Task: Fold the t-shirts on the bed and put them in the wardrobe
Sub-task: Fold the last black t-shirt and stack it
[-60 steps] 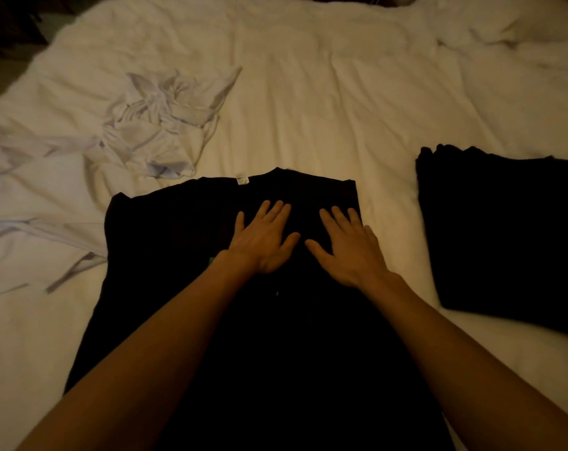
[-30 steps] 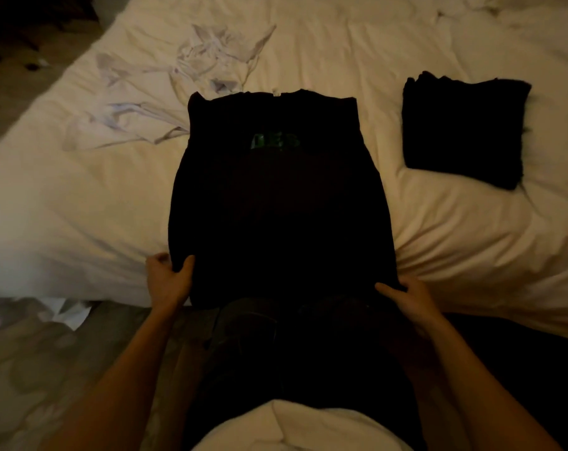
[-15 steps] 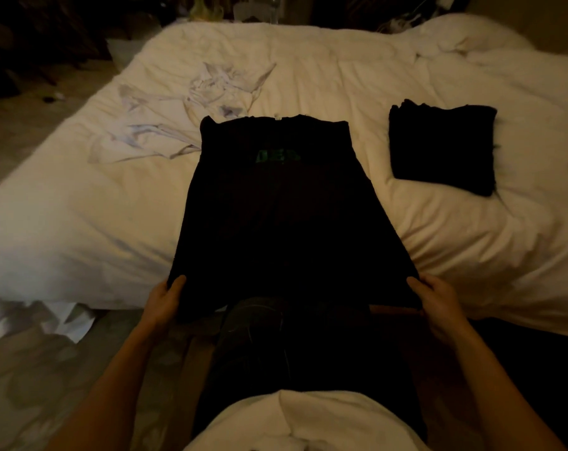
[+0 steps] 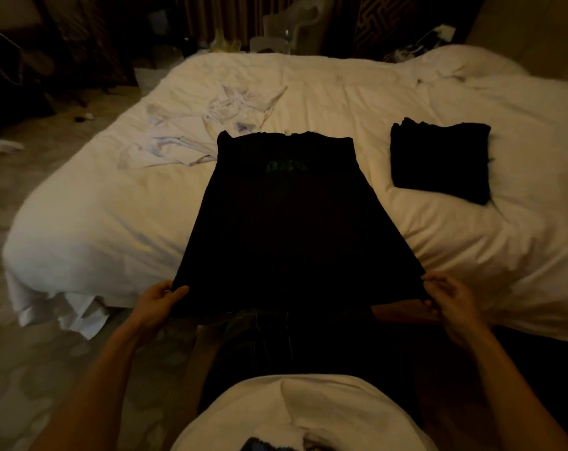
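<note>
White bed [image 4: 113,219], hands gripping black t-shirt [image 4: 289,222] hem

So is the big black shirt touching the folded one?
Apart. The head view shows a strip of white bedding between the spread black t-shirt and the folded black t-shirt.
</note>
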Motion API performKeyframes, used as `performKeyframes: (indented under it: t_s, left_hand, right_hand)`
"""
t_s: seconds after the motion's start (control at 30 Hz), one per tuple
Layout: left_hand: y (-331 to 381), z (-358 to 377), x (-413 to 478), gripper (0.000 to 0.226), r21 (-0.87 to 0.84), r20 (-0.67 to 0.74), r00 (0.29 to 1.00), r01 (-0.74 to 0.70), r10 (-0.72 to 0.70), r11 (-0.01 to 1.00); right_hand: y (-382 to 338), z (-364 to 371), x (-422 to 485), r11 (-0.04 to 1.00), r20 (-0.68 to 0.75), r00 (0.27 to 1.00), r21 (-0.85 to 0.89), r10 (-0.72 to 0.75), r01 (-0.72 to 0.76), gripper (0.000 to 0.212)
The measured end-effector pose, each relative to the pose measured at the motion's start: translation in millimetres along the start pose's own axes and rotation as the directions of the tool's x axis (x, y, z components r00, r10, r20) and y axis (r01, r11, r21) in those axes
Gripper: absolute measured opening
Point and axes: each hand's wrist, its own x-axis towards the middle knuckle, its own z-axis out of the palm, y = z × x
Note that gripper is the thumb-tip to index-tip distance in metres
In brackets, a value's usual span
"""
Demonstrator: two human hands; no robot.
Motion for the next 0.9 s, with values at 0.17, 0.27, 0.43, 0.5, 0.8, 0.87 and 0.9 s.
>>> performKeyframes:
  t_s: [0.17, 0.27, 0.43, 0.5, 0.8, 0.87, 0.9]
  left_hand:
    - [-1, -2, -10, 0.014, 0.027, -0.038, 0.999, -0.020, 0.021, 0.999]
    - [-9, -6, -11, 0.019, 0.074, -0.094, 0.993, -0.065, 0.072, 0.995]
    - [-17, -5, -22, 0.015, 0.129, -0.137, 0.981, -0.121, 0.139, 0.984]
    - [-16, 0, -27, 0.013, 0.139, -0.150, 0.976, -0.137, 0.157, 0.981]
    - [-26, -4, -20, 0.010, 0.329, -0.182, 0.970, -0.096, 0.163, 0.939]
    - [-28, -2, -25, 0.015, 0.358, -0.182, 0.958, -0.144, 0.220, 0.922]
    - [-30, -1, -27, 0.018, 0.372, -0.169, 0.952, -0.178, 0.255, 0.911]
  right_hand:
    - [-3, -8, -9, 0.999, 0.092, 0.995, 0.010, -0.033, 0.032, 0.050]
    - [-2, -11, -6, 0.999, 0.084, 0.996, -0.024, -0.023, 0.025, 0.018]
    - [-1, -11, -8, 0.998, 0.068, 0.998, -0.067, -0.004, 0.009, 0.050]
    - [2, -13, -6, 0.997, 0.059, 0.998, -0.078, -0.020, 0.025, 0.045]
    - [11, -21, -6, 0.965, 0.074, 0.992, -0.234, -0.103, 0.118, 0.019]
    - [16, -24, -6, 0.963, 0.084, 0.992, -0.247, -0.091, 0.109, 0.025]
    - [18, -25, -6, 0.965, 0.086, 0.993, -0.243, -0.084, 0.102, 0.033]
